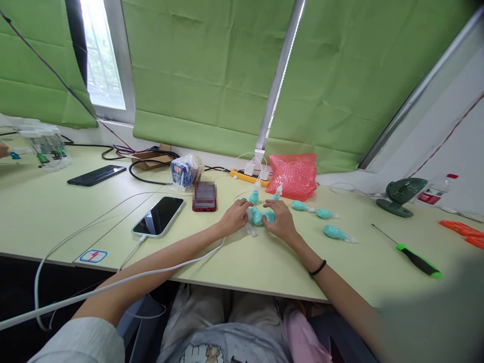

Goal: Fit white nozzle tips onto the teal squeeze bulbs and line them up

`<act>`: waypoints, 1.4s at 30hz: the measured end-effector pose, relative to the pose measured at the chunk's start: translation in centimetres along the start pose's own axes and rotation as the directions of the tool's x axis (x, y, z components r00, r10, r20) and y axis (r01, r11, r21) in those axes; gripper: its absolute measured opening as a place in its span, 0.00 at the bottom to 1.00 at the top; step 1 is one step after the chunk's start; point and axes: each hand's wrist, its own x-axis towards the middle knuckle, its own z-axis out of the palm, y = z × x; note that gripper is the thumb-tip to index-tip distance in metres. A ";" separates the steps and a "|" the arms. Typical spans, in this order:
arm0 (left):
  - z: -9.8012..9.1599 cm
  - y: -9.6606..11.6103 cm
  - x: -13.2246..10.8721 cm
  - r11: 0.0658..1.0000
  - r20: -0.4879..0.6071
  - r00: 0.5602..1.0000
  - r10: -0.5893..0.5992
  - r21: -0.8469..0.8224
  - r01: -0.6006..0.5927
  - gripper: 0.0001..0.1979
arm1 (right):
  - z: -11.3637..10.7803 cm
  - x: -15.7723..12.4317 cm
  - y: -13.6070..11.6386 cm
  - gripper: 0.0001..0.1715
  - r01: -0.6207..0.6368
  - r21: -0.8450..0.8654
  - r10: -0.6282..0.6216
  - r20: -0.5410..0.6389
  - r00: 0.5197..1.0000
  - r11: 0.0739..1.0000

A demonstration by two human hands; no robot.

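Note:
Both my hands rest on the pale green table [242,262] around a small cluster of teal squeeze bulbs with clear nozzles [258,216]. My left hand [235,218] curls its fingers over the left side of the cluster. My right hand [279,221] pinches one teal bulb at its fingertips. Two more bulbs stand upright just behind [254,195], and three lie loose to the right [335,232].
A phone on a white cable [159,217] lies left of my hands, a red phone [204,197] behind it. A pink bubble-wrap bag [295,175], a yellow power strip [247,176], a green-handled screwdriver [414,258] and a small fan [401,195] surround the area.

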 end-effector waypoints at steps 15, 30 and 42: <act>-1.0 0.9 0.1 1.000 -0.115 0.993 -0.025 0.015 0.027 0.14 | -0.4 -0.3 0.4 0.24 -0.017 -0.080 0.041 0.312 0.949 0.997; -0.7 0.3 0.0 0.989 -0.049 0.998 -0.038 0.142 0.045 0.15 | 1.4 6.7 5.3 0.41 -0.168 -0.023 0.164 -0.129 0.978 0.985; -0.8 0.3 0.1 0.994 -0.042 0.997 -0.071 0.085 0.075 0.13 | 5.8 8.1 1.7 0.14 -0.117 -0.021 0.119 0.097 0.988 0.993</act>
